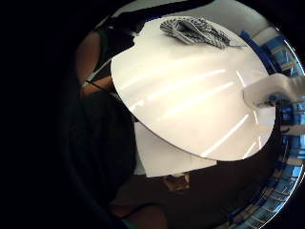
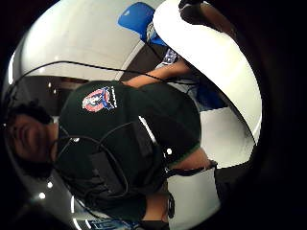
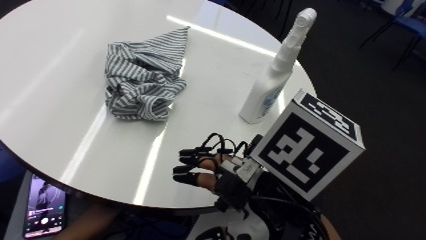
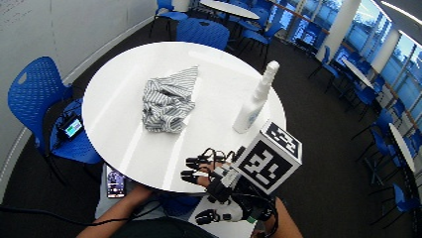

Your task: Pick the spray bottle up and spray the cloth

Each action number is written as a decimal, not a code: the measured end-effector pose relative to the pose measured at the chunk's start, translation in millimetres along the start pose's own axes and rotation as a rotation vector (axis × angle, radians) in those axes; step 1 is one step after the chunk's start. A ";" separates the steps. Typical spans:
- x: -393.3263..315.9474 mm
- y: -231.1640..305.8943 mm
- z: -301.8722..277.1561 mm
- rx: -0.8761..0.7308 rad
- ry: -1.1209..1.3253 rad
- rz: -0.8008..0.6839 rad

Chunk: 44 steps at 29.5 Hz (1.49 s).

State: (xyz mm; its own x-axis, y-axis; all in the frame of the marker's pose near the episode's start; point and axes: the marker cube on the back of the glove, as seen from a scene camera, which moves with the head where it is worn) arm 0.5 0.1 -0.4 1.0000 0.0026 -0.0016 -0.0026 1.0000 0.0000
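We see right hand at near bench edge, fingers loosely curled, holding nothing. Spray bottle upright, right of striped cloth, apart. Risk: tall narrow bottle tips if our reach clips nozzle.

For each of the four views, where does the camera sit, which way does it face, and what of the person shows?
Little finger side palm view: on the palm, facing the table, cloth and spray bottle.
Thumb side palm view: on the palm, facing back at the person's torso.
Outside view: above the table edge, looking down on the cloth, bottle and right hand.
Wide outside view: higher, the same scene plus chairs; forearms show.
Shared: cloth and bottle in both outside views.
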 end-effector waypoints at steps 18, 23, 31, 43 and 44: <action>-2.2 -6.6 -0.6 -0.004 0.009 -0.011; -12.5 -26.5 6.5 0.021 -0.014 -0.037; 18.5 -2.0 -31.6 0.163 0.055 0.047; 85.5 -2.2 -64.5 0.711 0.081 0.476; 92.0 -1.8 -66.2 0.763 0.071 0.522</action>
State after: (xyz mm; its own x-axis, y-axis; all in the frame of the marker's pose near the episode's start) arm 92.4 -1.5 -66.7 0.8697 0.4780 0.1228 -0.4259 0.6011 0.6763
